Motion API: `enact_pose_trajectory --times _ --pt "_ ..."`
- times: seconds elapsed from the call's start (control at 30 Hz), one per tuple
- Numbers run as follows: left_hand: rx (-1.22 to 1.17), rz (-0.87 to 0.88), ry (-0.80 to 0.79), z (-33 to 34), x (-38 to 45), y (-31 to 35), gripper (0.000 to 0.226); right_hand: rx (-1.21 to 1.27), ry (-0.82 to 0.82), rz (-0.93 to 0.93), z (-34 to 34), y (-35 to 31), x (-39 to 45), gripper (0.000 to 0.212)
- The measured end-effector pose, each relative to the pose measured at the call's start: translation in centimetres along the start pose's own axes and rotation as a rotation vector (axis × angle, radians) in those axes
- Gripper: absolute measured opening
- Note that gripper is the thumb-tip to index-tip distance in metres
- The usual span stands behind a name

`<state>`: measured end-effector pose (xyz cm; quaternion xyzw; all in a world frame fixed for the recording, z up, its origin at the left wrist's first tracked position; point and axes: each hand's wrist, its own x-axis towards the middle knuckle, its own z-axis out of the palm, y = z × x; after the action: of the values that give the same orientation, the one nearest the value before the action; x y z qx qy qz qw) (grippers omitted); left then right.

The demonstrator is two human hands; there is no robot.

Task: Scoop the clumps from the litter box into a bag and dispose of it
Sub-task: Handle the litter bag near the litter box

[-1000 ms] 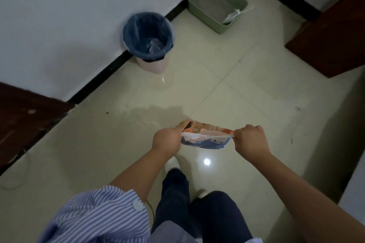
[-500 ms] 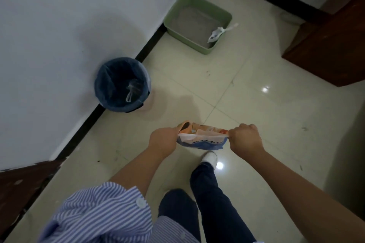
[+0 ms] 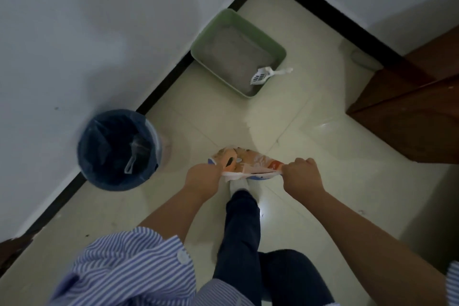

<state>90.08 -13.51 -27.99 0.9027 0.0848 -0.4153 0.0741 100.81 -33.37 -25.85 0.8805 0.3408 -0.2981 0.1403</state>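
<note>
Hands first: the left hand [image 3: 204,181] and the right hand [image 3: 302,176] each grip one end of an orange and white printed bag [image 3: 244,165], fingers curled tight round the crumpled plastic, so the bag hangs stretched between them above the pale tiled floor [image 3: 310,156]. What the bag holds cannot be told. Taking the bag as the landmark: beyond it and slightly right, the green litter box [image 3: 238,53] sits on the floor against the white wall [image 3: 99,32], near the room's corner, with grey litter inside. A white slotted scoop [image 3: 267,75] rests with its head in the box's near right corner and its handle sticking out over the rim. Left of the bag, near the wall's black skirting, stands a round bin [image 3: 119,150] lined with a dark blue liner; something pale lies inside. Right of the bag, well apart, is dark brown wooden furniture [image 3: 409,112]. Below the bag a dark trouser leg [image 3: 242,236] ends in a white shoe, and a blue striped sleeve [image 3: 129,268] covers the left upper arm
</note>
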Motion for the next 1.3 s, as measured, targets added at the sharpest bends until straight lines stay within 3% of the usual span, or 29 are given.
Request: enact_pose_trajectory --times 0.37,0.53,0.73,0.83,0.97,1.07,1.1,1.17,1.3 --pt "-0.079 -0.006 -0.05 -2.4 13.0 2.1 0.03 -0.097 -0.066 -0.047 0.9 7.0 12.2 0.024" --pt "-0.106 -0.04 -0.061 -1.5 15.8 3.8 0.032 -0.127 -0.09 -0.117 2.2 9.3 15.6 0.022" --pt "-0.188 -0.084 -0.031 -0.8 17.9 5.3 0.039 -0.061 -0.09 -0.058 2.6 10.9 18.2 0.019" --pt "-0.223 -0.087 -0.058 -1.8 18.7 5.7 0.031 -0.046 0.054 -0.078 2.2 10.7 18.7 0.009" --pt "-0.261 -0.084 0.022 -4.1 20.0 5.8 0.035 -0.004 0.076 -0.1 2.8 10.3 19.0 0.029" --pt "-0.196 -0.031 0.015 -5.0 21.0 6.1 0.038 0.016 -0.063 -0.054 3.0 10.7 19.2 0.011" --pt "-0.173 -0.018 0.005 -5.2 21.3 6.2 0.039 -0.006 -0.096 -0.027 3.4 10.9 19.3 0.015" --pt "-0.153 -0.028 0.01 -5.4 21.8 6.3 0.041 0.056 -0.033 -0.026 4.1 11.3 19.5 0.014" --pt "-0.102 -0.06 0.03 -5.9 22.0 6.0 0.036 0.089 0.075 -0.085 4.7 11.7 20.8 0.036"
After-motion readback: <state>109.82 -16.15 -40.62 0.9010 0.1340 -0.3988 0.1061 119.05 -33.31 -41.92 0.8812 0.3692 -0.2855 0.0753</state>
